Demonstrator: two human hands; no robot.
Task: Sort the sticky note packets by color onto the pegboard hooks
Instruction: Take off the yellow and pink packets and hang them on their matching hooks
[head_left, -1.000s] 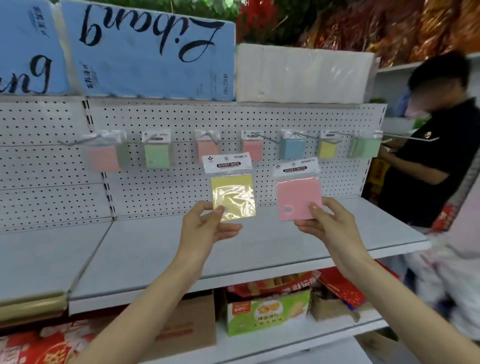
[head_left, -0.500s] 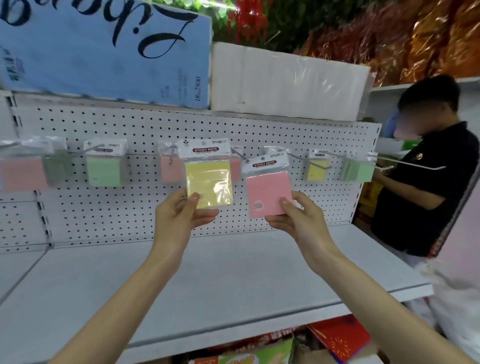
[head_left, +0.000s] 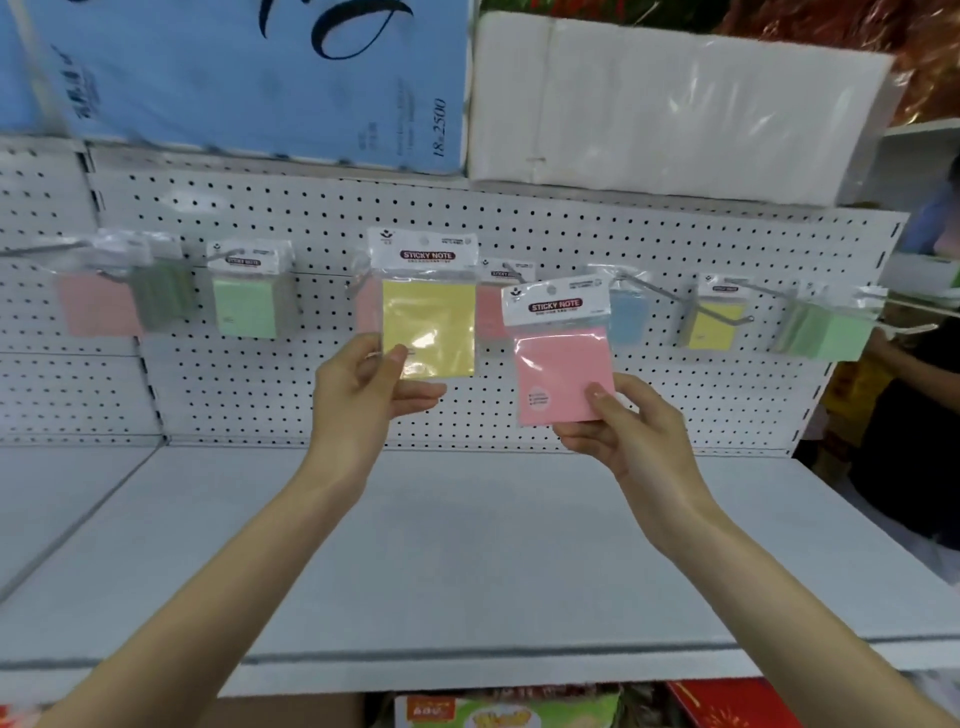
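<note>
Bright even light, soft blur, bowed edges

A pale grey shop shelf (head_left: 467, 545) runs across under a white pegboard back panel (head_left: 571, 228). On the ledge above it, a big blue pack (head_left: 234, 78) with black script and a white plastic-wrapped pack (head_left: 675, 104) stand side by side. A person in a dark top (head_left: 914, 415) stands at the far right, in even light.

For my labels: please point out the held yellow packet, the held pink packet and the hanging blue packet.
yellow packet (head_left: 431, 322), head view, centre of the yellow pad.
pink packet (head_left: 563, 369), head view, centre of the pink pad.
blue packet (head_left: 629, 319), head view, its visible blue face.
</note>
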